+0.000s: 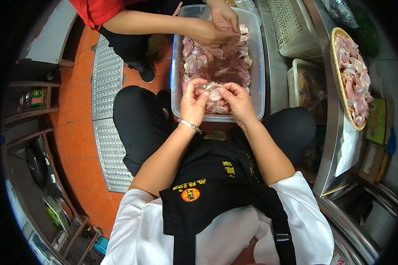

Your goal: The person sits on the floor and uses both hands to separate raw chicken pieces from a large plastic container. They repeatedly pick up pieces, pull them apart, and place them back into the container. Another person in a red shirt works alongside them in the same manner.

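A pale, ridged piece of raw meat that looks like a gizzard is stretched between my two hands, over the near end of a clear plastic tub. My left hand, with a bangle at the wrist, pinches its left side between thumb and fingers. On the other side my right hand grips it the same way. Many pink and bluish-white gizzards lie along the tub's walls, with reddish liquid pooled in the middle. At the far end, a co-worker's hands meet above the tub; what they hold is unclear.
To the right, a round woven tray heaped with similar meat rests on a metal counter. White plastic baskets stand beside the tub. Leftward are orange floor tiles, a perforated metal floor plate and wooden-edged shelves.
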{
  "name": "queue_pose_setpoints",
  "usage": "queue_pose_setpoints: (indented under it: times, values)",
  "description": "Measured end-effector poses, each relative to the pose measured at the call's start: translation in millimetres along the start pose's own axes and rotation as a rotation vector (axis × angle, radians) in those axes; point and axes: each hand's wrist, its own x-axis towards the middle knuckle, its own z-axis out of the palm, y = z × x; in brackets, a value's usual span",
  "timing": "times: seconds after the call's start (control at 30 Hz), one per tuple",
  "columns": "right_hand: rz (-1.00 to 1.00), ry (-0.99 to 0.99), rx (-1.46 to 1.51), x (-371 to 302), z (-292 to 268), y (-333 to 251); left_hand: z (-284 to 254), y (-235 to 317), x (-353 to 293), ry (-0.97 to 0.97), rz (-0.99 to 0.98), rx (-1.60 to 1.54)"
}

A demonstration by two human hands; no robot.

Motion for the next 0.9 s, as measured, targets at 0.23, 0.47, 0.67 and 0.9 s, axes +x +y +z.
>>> queue_pose_setpoints:
  times: [0.23,0.47,0.67,0.9]
  values:
    - [0.183,-0.109,0.435,1.3,-7.0,3.1,4.7,-6.2,0.4,0.113,-0.121,-0.491]
    - [0.099,-0.123,0.161,5.2,-7.6,4.6,-1.1,1.8,-2.5,0.025,-0.19,-0.629]
    - [0.128,-0.2,0.335,3.5,-4.7,8.6,-2.7,-1.6,-0.4,-0.016,-0.169,-0.706]
    - [0.089,-0.185,0.278,1.2,-1.5,0.9,-9.7,3.5,3.7,-0.096,-0.263,-0.679]
